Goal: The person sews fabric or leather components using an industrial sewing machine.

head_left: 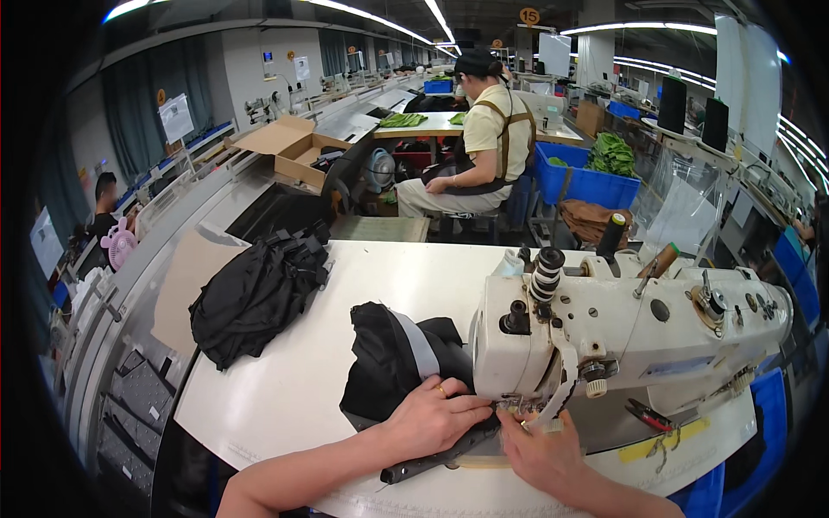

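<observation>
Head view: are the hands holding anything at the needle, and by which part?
Both hold the black fabric piece at its near edge: left hand presses flat on it, right hand fingers guide it beside the sewing machine foot.

Matt black cloth (389,363) with a pale grey band is lying on a smooth, satin white tabletop (285,388); the sewing machine (622,332) is showing cream enamelled metal, faintly glossy and scuffed; a cardboard box (289,147) is looking dull, brown, papery
</observation>
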Demonstrator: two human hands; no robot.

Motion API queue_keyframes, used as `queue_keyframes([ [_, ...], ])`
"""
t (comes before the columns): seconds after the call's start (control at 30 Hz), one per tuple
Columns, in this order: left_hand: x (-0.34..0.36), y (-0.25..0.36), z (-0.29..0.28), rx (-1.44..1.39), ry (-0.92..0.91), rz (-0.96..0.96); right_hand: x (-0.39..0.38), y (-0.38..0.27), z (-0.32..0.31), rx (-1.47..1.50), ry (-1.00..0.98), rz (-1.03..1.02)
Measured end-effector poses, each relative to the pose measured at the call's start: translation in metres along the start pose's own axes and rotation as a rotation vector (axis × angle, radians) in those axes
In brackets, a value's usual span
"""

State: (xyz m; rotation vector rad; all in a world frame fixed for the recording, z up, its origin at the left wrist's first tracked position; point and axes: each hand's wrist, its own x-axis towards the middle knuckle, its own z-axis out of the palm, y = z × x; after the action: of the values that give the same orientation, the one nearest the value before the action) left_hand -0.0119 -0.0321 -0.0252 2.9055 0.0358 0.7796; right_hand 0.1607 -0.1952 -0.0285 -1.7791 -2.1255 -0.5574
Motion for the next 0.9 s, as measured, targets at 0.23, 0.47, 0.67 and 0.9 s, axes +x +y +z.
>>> queue_keyframes([
  [0.23,0.0,-0.001,0.0,0.007,0.005,-0.001,0.001,-0.004,-0.001,0.046,-0.026,0.057],
  [0.47,0.001,-0.003,0.0,-0.027,0.018,-0.009,0.002,-0.005,0.001,0.025,-0.006,0.052],
  [0.67,0.003,-0.004,-0.001,0.014,-0.007,-0.023,0.003,-0.005,0.0,-0.044,-0.005,0.029],
  [0.9,0.007,-0.013,-0.002,-0.014,0.016,-0.003,-0.002,-0.005,0.003,0.063,0.041,0.061],
])
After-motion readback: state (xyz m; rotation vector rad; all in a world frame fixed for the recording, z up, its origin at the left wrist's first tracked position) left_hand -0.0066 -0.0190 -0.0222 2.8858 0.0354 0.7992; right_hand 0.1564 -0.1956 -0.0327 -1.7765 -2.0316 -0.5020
